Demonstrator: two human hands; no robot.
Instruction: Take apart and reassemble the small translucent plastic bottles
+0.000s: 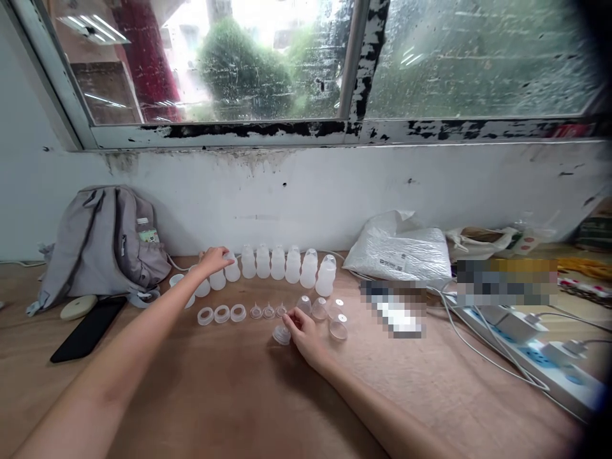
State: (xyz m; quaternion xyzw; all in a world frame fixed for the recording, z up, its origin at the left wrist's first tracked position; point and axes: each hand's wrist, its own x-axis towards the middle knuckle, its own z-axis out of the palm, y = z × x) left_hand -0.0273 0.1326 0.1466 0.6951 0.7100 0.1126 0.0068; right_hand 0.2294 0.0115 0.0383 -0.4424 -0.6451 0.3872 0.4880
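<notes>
Above the back row, my left hand reaches out with its fingers closed at the top of a frosted baby bottle. More capped bottles stand in a line to its right, and uncapped ones to its left. My right hand pinches a translucent bottle collar low over the table; its fingertips hide part of it. Several clear nipples lie behind that hand. To their left are three loose collar rings. Clear dome caps sit to the right.
On the left, a grey backpack leans at the wall, with a black phone and a round cream object before it. A plastic-wrapped package lies right of the bottles. A power strip with trailing cables occupies the right side.
</notes>
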